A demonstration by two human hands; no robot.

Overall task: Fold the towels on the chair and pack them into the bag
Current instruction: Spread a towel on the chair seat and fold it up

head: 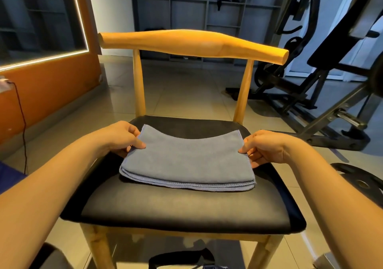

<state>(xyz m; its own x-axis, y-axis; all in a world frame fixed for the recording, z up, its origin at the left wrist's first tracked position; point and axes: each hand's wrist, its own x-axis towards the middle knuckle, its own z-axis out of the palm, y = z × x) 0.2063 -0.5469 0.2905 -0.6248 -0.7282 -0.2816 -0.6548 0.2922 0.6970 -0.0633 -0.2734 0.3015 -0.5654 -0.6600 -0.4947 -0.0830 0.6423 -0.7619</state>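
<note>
Forearms point(51, 175) cropped, left hand point(122, 138), right hand point(265, 146), each grip pinching towel point(182, 161), bag point(182, 257) perhaps below

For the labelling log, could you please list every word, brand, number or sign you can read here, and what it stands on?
None: no readable text shows on the grey towel, the chair, the shelves or the gym equipment.

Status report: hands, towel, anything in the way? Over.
Left hand pinches the grey towel at its left edge, right hand at its right edge. Towel folded, lying on chair seat. Nothing on top of it.
</note>
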